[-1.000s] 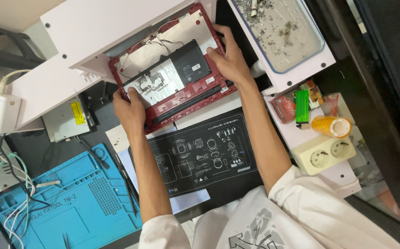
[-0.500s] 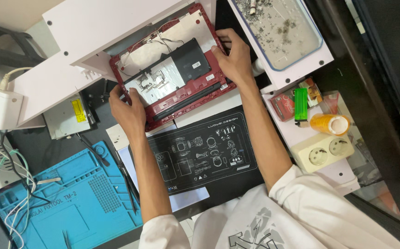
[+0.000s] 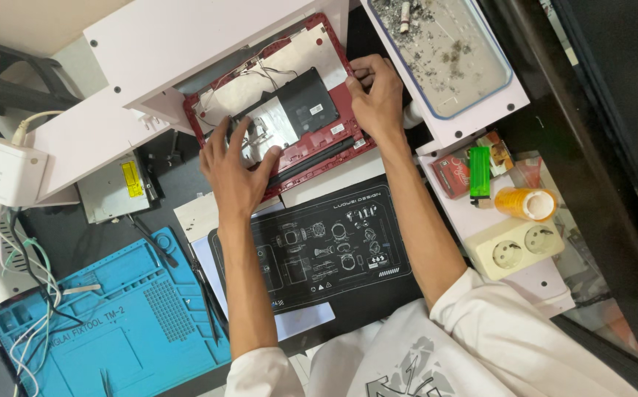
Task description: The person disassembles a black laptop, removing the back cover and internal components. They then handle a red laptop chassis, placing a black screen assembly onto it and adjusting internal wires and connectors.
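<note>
An opened red laptop base (image 3: 311,147) lies upside down on the desk, its black battery (image 3: 300,103) and bare boards showing. My left hand (image 3: 236,170) rests spread on its near left part, fingers over the exposed board. My right hand (image 3: 378,95) grips the right edge of the red case, fingers curled over the rim. A black mat with white diagrams (image 3: 326,246) lies just in front of the laptop, between my forearms.
A blue repair mat (image 3: 113,323) with white cables lies at the near left. A silver drive (image 3: 116,190) and white box (image 3: 2,173) sit left. A tray of ash (image 3: 444,55), green lighter (image 3: 480,173), orange tape roll (image 3: 528,204) and white socket strip (image 3: 521,248) stand right.
My left hand has moved from the laptop's left edge onto its inside, fingers now spread over the board. My right hand stays on the right edge.
</note>
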